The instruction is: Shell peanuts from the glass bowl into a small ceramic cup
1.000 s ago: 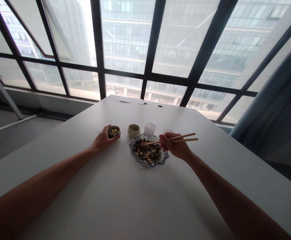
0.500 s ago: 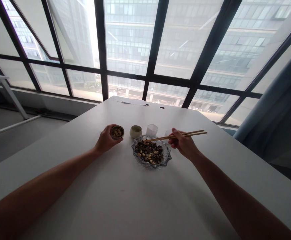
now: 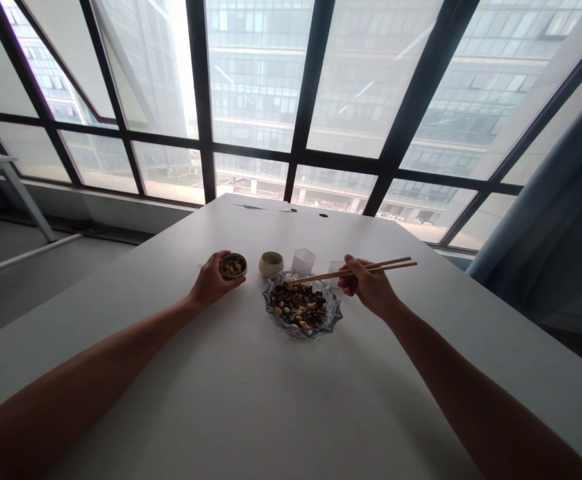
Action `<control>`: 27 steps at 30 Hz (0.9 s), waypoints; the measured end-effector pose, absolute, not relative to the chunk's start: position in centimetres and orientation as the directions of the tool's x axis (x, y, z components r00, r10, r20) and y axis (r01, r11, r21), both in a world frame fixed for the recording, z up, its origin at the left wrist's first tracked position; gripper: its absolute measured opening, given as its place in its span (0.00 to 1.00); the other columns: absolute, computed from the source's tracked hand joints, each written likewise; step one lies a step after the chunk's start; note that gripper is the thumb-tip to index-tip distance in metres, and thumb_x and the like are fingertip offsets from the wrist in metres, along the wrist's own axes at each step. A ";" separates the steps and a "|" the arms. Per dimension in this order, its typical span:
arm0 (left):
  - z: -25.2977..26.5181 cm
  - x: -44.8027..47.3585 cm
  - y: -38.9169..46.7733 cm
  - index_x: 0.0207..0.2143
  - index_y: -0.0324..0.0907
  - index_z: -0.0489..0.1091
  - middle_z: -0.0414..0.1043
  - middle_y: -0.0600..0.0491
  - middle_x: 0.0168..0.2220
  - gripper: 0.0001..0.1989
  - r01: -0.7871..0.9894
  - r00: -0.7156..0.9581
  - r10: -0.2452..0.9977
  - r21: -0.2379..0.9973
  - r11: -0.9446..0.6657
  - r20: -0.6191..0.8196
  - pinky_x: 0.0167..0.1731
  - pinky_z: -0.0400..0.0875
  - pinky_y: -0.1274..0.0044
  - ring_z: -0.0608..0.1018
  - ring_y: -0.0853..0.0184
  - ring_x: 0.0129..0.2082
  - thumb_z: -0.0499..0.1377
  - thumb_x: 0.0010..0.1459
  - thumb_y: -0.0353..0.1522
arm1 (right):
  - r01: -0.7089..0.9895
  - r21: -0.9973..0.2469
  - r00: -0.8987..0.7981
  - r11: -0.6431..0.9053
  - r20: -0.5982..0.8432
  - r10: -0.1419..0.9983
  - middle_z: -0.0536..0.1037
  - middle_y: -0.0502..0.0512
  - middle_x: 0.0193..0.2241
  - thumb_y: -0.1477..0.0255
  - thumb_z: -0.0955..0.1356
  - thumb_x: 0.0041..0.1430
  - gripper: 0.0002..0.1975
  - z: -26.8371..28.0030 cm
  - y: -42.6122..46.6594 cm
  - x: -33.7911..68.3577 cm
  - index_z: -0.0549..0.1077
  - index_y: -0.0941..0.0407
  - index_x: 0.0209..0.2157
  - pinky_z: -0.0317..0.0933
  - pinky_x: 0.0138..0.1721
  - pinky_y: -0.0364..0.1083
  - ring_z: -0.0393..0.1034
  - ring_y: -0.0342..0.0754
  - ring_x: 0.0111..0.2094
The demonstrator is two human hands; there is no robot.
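My left hand [image 3: 213,280] is closed round a small dark cup [image 3: 233,266], tilted toward me, with several pale nuts inside. In my right hand [image 3: 363,283] is a pair of wooden chopsticks [image 3: 381,265], pointing left. Their tips reach over the back left of a clear glass bowl [image 3: 335,323] with a wavy rim. The bowl holds dark striped seeds [image 3: 295,297] and several pale nuts in their shells [image 3: 303,325]. Whether the tips grip anything is too small to tell.
Behind the bowl stand a cream-coloured cup [image 3: 271,265] and a translucent plastic cup [image 3: 303,261]. Another clear container [image 3: 337,266] is partly hidden by my right hand. Paper [image 3: 263,205] lies at the far edge of the white table [image 3: 251,407], before tall windows. A blue curtain [image 3: 545,220] hangs at right.
Almost nothing differs. My right hand and the chopsticks have shifted very slightly to the right; my left hand still holds the cup in the same place.
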State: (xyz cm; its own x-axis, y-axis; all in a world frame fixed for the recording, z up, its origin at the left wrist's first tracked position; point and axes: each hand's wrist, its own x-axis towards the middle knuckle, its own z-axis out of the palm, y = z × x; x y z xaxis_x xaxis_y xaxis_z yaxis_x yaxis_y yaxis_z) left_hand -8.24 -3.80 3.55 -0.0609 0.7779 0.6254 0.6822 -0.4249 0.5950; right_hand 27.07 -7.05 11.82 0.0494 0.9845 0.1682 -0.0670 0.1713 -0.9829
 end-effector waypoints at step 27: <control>10.2 -1.0 3.7 0.64 0.40 0.59 0.68 0.42 0.60 0.42 0.819 0.549 0.833 0.153 -0.553 0.076 0.54 0.69 0.72 0.74 0.55 0.56 0.67 0.47 0.38 | 0.084 -0.947 -0.102 0.310 0.301 0.948 0.75 0.54 0.13 0.43 0.74 0.43 0.29 12.6 -6.4 30.2 0.73 0.58 0.21 0.57 0.09 0.40 0.64 0.42 0.10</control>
